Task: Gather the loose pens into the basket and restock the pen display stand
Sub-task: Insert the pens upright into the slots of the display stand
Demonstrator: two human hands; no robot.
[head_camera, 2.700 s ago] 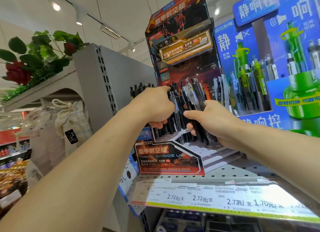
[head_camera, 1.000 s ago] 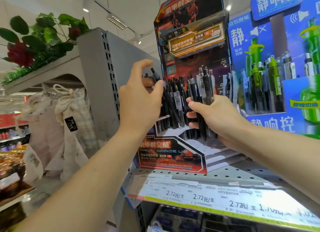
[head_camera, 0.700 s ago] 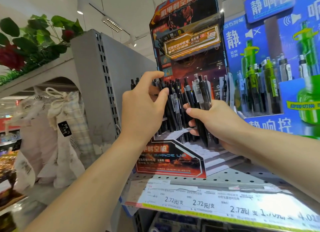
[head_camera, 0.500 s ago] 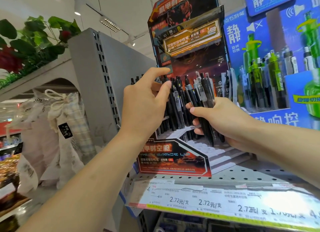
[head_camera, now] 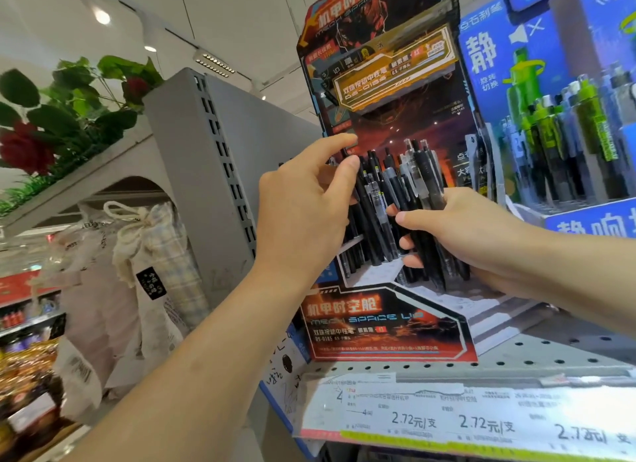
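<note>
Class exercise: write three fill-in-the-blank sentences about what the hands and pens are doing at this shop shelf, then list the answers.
1. The right hand grips a bundle of ____ plastic pens.
2. The left hand pinches a pen between index finger and ____.
3. The red-and-black cardboard display stand sits on a perforated grey ____ shelf.

Answers: black; thumb; metal

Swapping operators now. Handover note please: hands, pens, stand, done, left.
Right hand: grips a bundle of black pens, held upright in front of the pen display stand.
Left hand: thumb and forefinger pinch one pen at the left of the stand's standing pens.
Stand: sits on the perforated shelf, beside the blue-green pen display; its left rows hold pens.
Done: part of the stand is stocked.
Left: seat the pinched pen, then feed in the right hand's bundle. The basket is not in view, so the gathering cannot be judged.
</note>
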